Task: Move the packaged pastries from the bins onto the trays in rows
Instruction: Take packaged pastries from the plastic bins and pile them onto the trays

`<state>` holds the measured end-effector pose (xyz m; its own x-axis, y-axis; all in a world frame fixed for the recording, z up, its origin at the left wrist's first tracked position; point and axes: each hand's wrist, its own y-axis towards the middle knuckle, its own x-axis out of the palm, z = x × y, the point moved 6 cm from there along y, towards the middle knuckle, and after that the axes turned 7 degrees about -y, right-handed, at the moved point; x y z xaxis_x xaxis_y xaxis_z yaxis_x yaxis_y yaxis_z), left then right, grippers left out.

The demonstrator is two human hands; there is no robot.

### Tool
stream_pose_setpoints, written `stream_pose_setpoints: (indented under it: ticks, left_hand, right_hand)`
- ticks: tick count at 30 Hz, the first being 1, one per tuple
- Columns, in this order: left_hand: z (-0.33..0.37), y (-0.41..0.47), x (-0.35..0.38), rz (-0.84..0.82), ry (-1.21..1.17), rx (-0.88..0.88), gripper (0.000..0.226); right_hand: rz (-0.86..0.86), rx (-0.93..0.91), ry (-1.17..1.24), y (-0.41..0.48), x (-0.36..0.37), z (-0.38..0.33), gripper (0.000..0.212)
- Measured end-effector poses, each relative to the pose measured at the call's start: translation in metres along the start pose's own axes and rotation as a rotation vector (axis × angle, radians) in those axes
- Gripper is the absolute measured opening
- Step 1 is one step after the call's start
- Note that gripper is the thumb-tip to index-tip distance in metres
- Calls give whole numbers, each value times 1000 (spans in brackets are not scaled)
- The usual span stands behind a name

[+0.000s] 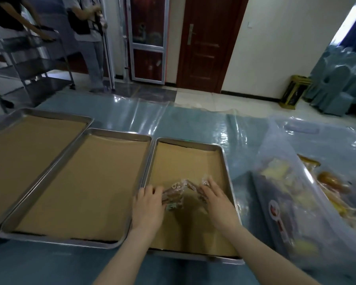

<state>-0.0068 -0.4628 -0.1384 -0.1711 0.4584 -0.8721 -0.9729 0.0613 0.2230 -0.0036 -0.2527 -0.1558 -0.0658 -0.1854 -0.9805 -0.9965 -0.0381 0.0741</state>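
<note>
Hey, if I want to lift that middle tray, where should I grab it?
Probably take the middle tray by the raised rim at its two short ends, near and far. Its long sides sit close against the left tray and the right tray, leaving little finger room there.

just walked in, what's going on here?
A person is starting to fill the right tray. Their left hand holds a wrapped pastry inside it; the right hand rests on a second wrapped pastry beside it. The middle tray and left tray show only liners. More packaged pastries sit in the clear bin at right.
</note>
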Motion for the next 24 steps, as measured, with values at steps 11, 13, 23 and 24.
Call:
stream_pose_setpoints:
  ticks: [11,13,23,24]
  left_hand:
    - [-9,-34,54,-560,-1,44,69]
    - [-6,-33,50,-609,-11,29,70]
    - [107,-5,-15,-294,-222,199,64]
    - [121,-4,-17,-284,-251,204,63]
  right_hand:
    - [-296,-78,229,-30,30,-5,37]
    - [-204,-42,327,-24,6,-2,24]
    - [-2,-65,363,-28,-138,26,29]
    - [5,-66,359,-32,-151,35,29]
